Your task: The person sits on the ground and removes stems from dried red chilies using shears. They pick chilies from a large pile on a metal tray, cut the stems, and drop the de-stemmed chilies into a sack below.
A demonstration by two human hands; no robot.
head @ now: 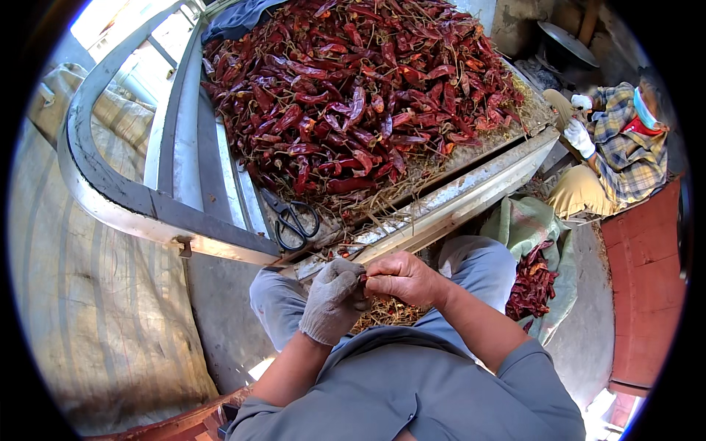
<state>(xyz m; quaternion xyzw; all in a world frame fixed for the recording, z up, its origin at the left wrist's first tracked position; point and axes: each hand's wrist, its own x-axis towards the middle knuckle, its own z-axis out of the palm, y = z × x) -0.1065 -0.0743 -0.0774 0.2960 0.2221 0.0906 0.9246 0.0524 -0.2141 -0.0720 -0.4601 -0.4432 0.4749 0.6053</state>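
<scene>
My left hand (335, 297), in a grey knit glove, is closed around a dried red chili pepper (363, 279), of which only a small dark red part shows between the hands. Bare and close against it, my right hand (405, 278) pinches at the same pepper with thumb and fingertips. Both hands are above my lap, just in front of the metal edge of a truck bed. On the bed lies a large heap of dried red chili peppers (353, 105) with stems. Black-handled scissors (295, 223) rest at the heap's near left corner, their blades pointing up-left.
A green woven sack (521, 223) with dried chilies (532, 284) lies right of my knee. Stem debris (389, 312) is between my legs. A curved metal rail (105, 182) and striped tarp (99, 286) are at left. A co-worker (623, 143) in white gloves sits at right.
</scene>
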